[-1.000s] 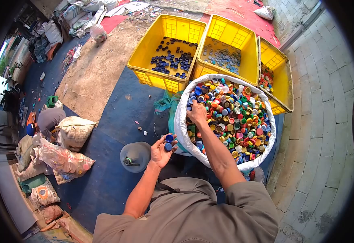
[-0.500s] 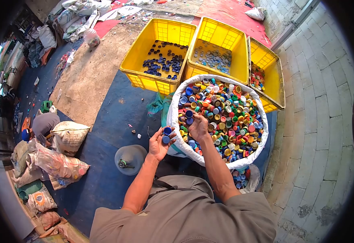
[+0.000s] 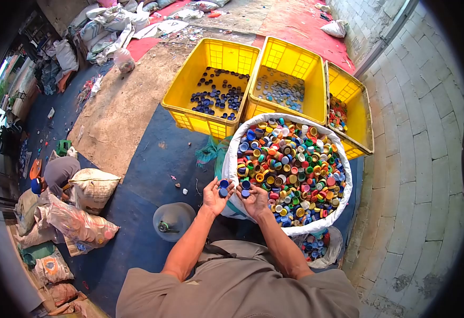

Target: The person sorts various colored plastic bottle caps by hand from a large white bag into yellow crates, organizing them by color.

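At the near-left rim of the white fabric sack [image 3: 306,228], the right hand [image 3: 257,204] has come beside the left hand [image 3: 212,200], bringing together the round dark-blue plastic caps [image 3: 223,192] their fingers grip.

grey block wall [image 3: 409,164] at right | translucent jug [image 3: 174,218] on blue floor sheet [image 3: 144,183] | 1 stuffed sack [image 3: 95,189] beside bent-over person [image 3: 62,170]

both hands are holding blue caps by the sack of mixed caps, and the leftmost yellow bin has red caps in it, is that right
Not quite: in the head view, the caps in the leftmost yellow bin are dark blue, not red. The rest is right: the left hand and right hand both hold blue caps by the sack of mixed caps.
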Demonstrator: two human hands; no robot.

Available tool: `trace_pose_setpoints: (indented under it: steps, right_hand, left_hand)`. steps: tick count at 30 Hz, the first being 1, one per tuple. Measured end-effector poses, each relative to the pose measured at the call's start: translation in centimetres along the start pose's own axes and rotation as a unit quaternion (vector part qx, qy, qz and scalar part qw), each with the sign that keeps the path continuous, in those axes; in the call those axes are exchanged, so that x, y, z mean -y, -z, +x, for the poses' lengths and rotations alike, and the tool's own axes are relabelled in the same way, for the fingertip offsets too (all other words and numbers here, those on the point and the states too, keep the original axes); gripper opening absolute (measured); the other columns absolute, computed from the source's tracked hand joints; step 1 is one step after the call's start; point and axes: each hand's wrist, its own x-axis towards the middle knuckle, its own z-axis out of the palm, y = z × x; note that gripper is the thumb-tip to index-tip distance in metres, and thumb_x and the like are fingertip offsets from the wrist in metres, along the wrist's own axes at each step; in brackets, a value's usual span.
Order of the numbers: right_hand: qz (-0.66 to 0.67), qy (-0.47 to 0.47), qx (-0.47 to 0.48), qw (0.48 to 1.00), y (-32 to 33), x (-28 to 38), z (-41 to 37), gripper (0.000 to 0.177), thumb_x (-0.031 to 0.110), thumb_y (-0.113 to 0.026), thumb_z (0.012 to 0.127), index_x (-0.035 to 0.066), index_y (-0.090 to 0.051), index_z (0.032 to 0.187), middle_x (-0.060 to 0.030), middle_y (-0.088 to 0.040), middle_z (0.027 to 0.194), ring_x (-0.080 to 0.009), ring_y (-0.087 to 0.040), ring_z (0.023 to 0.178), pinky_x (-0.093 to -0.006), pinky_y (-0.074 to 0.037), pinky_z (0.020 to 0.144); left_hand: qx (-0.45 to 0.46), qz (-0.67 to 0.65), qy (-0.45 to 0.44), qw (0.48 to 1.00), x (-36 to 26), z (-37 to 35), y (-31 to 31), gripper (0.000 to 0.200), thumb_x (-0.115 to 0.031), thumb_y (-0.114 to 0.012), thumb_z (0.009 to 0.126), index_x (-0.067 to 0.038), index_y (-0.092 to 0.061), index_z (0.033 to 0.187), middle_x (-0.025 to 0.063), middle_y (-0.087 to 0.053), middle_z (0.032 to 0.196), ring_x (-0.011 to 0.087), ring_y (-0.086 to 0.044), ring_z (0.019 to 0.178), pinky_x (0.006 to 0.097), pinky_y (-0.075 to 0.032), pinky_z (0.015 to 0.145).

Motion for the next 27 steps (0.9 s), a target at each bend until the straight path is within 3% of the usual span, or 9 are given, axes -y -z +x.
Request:
trace_pose_setpoints:
  steps: [3, 4, 7, 9, 10, 12, 15, 19, 27]
  right_hand:
    - [0.037, 0.046, 0.076, 0.995, -3.6, 2.3, 5.6, 0.034, 0.005, -0.044, 0.07, -0.008, -0.049, 0.1, -0.0219, -0.056, 0.106, -0.034, -0.056, 0.103, -0.0466, -0.043, 0.099]
    - [0.056, 0.067, 0.065, 0.994, -9.6, 4.3, 4.2, 0.01, 0.002, -0.045, 0.07, 0.003, -0.048, 0.08, -0.0112, -0.057, 0.09, -0.0267, -0.057, 0.089, -0.0413, -0.046, 0.092]
    - [0.11, 0.12, 0.208, 0.964, -17.5, 8.6, 5.3, 0.004, 0.004, -0.044, 0.07, 0.003, -0.042, 0.073, -0.0198, -0.052, 0.101, -0.0328, -0.049, 0.108, -0.0464, -0.036, 0.105]
    - [0.076, 0.135, 0.145, 0.977, -18.6, 9.9, 6.8, 0.013, 0.004, -0.045, 0.07, -0.001, -0.042, 0.082, -0.0264, -0.043, 0.12, -0.0364, -0.039, 0.124, -0.0479, -0.031, 0.11]
    - [0.109, 0.113, 0.157, 0.975, -18.0, 10.2, 7.3, 0.036, 0.003, -0.045, 0.072, -0.009, -0.038, 0.105, -0.0285, -0.028, 0.137, -0.0392, -0.022, 0.138, -0.0504, -0.024, 0.114]
    - [0.103, 0.129, 0.105, 0.981, -16.0, 9.5, 6.9, 0.052, 0.002, -0.044, 0.073, -0.011, -0.028, 0.121, -0.0295, -0.021, 0.143, -0.0402, -0.018, 0.14, -0.0513, -0.022, 0.114]
    - [0.031, 0.155, 0.046, 0.986, -10.4, 6.8, 3.2, 0.058, 0.002, -0.045, 0.076, -0.009, -0.03, 0.131, -0.0297, -0.031, 0.14, -0.0401, -0.037, 0.13, -0.0504, -0.031, 0.11]
    - [-0.077, 0.136, 0.013, 0.988, -1.4, 3.3, -2.2, 0.058, 0.002, -0.047, 0.076, -0.007, -0.034, 0.132, -0.0278, -0.041, 0.133, -0.0376, -0.048, 0.119, -0.0474, -0.04, 0.104]
    - [-0.33, 0.114, -0.064, 0.935, 6.9, 2.3, -10.8, 0.055, 0.002, -0.047, 0.073, -0.002, -0.046, 0.127, -0.0158, -0.058, 0.117, -0.0215, -0.062, 0.097, -0.032, -0.052, 0.083]
  left_hand:
    - [0.047, -0.014, -0.004, 0.999, -4.1, 4.7, -3.4, 0.051, -0.04, -0.051, 0.091, 0.007, -0.052, 0.112, 0.0192, -0.059, 0.109, 0.0314, -0.058, 0.102, 0.0411, -0.046, 0.093]
    - [0.079, -0.016, -0.047, 0.996, -6.2, 5.6, -6.5, 0.055, -0.041, -0.052, 0.091, 0.009, -0.049, 0.114, 0.0194, -0.058, 0.109, 0.0317, -0.057, 0.103, 0.0414, -0.045, 0.095]
    - [0.186, -0.121, -0.069, 0.973, -11.8, 8.5, -12.6, 0.08, -0.047, -0.061, 0.083, 0.01, -0.032, 0.131, 0.0232, -0.043, 0.13, 0.0333, -0.035, 0.129, 0.0426, -0.023, 0.113]
    - [0.056, -0.149, -0.112, 0.981, -13.3, 7.7, -15.7, 0.093, -0.049, -0.062, 0.082, 0.011, -0.019, 0.139, 0.0254, -0.029, 0.143, 0.0365, -0.023, 0.138, 0.0429, -0.015, 0.116]
    - [0.038, -0.149, -0.114, 0.982, -13.3, 7.6, -15.6, 0.095, -0.048, -0.062, 0.082, 0.011, -0.015, 0.141, 0.0254, -0.024, 0.146, 0.0368, -0.018, 0.139, 0.0433, -0.012, 0.116]
    - [0.001, -0.147, -0.115, 0.982, -12.7, 7.1, -14.1, 0.101, -0.048, -0.062, 0.082, 0.01, -0.007, 0.143, 0.0254, -0.013, 0.151, 0.0374, -0.009, 0.142, 0.044, -0.007, 0.117]
    - [0.018, -0.059, -0.097, 0.993, -9.4, 6.6, -7.5, 0.088, -0.044, -0.062, 0.083, 0.009, -0.02, 0.14, 0.0255, -0.027, 0.144, 0.0373, -0.024, 0.137, 0.0459, -0.017, 0.115]
    - [-0.042, 0.02, -0.075, 0.996, -4.0, 2.8, -2.6, 0.046, -0.04, -0.061, 0.087, -0.004, -0.051, 0.114, 0.0108, -0.054, 0.108, 0.0243, -0.054, 0.098, 0.0395, -0.045, 0.092]
    - [-0.091, 0.418, -0.159, 0.89, 5.3, -0.5, -1.1, 0.03, -0.014, -0.07, 0.083, -0.004, -0.056, 0.108, 0.0029, -0.062, 0.09, 0.0096, -0.055, 0.073, 0.0219, -0.045, 0.067]
